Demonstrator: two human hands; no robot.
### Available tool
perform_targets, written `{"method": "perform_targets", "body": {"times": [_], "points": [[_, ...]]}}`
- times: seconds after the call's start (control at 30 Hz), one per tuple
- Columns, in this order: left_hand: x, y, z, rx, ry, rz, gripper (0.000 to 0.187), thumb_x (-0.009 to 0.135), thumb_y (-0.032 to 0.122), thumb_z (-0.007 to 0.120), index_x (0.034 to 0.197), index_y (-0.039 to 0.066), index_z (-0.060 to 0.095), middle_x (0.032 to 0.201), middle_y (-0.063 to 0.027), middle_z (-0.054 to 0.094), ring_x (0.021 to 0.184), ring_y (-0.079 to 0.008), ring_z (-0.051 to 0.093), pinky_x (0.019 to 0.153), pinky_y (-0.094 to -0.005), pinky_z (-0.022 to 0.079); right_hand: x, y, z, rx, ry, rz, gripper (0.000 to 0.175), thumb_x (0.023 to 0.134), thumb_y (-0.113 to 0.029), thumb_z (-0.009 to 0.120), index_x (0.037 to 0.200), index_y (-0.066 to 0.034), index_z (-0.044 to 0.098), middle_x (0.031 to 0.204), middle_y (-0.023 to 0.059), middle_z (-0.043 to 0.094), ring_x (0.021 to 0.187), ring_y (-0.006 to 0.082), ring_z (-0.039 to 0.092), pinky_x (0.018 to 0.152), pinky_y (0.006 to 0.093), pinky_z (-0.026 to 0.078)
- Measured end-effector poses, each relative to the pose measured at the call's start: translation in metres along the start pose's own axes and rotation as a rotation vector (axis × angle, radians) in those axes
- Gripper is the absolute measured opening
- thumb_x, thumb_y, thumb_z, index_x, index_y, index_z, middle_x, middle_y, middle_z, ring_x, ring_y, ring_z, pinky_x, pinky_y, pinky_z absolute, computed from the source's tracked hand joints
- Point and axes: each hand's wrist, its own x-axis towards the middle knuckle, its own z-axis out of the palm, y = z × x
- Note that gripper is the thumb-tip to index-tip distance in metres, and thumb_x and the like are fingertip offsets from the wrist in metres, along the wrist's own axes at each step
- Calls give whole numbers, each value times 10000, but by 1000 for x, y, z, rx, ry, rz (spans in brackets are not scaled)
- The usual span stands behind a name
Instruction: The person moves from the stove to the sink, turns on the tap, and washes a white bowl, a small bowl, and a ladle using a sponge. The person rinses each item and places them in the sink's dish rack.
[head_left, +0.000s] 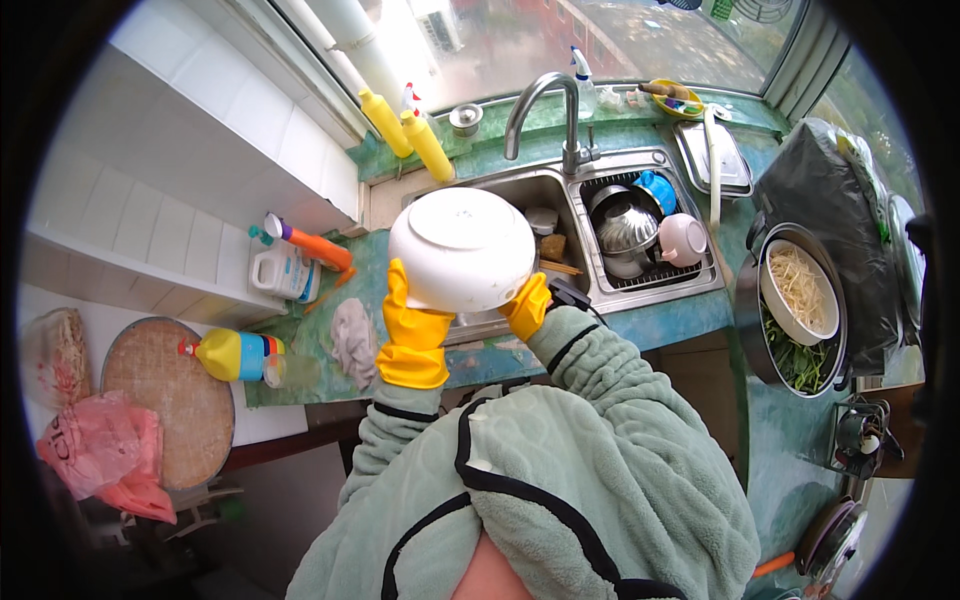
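A large white bowl (469, 262), its round foot turned up towards me, is held over the left basin (517, 187) of a steel double sink. My left hand (412, 330) in a yellow rubber glove grips its left side. On its lower right edge is my right hand (529, 304), gloved in the same yellow; the bowl hides its fingers partly. Behind the bowl, inside that basin, show a brown sponge (553, 247) and wooden chopsticks (561, 268). The right basin holds a black rack with a fluted metal bowl (627, 228), a pink cup (682, 240) and a blue cup (655, 192).
A curved faucet (551, 112) rises behind the basins. Two yellow bottles (427, 146) stand at the back left. On the left counter lie a grey rag (353, 341) and cleaning bottles. At right, a pot (750, 337) holds greens and a white bowl of sprouts (799, 289).
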Motion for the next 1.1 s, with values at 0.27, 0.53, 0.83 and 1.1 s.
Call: {"method": "perform_targets", "body": {"times": [0.27,0.53,0.83,1.1], "points": [[-2,28,-38,88,19,83,692,1079,490,560,1623,112,360,1614,-153,453,1424,-362,496,1169,-563,429,-8,-61,-30,599,127,117,344,1114,-212,597,1443,-111,603,1249,-6,626,1073,123,595,998,287,502],[-15,27,-45,374,31,195,697,1071,432,603,1621,84,354,1600,-166,462,1420,-350,503,1158,-539,447,56,-108,48,-486,13,-285,296,1054,-109,618,1331,-5,627,1337,203,658,1267,365,622,1110,359,469],[-19,41,-10,535,62,189,651,1068,364,628,1569,8,413,1476,-176,574,1290,-309,614,1086,-463,507,48,-131,91,-506,-96,-718,373,1040,-101,637,1401,-12,608,1409,214,635,1393,412,546,1196,454,388],[-16,55,-26,351,27,94,510,1062,392,632,1401,17,561,1141,-139,696,946,-271,686,872,-408,569,-11,-169,89,-876,-423,-935,517,818,-140,782,1318,-68,678,1392,142,631,1325,413,585,1117,526,469]]}}
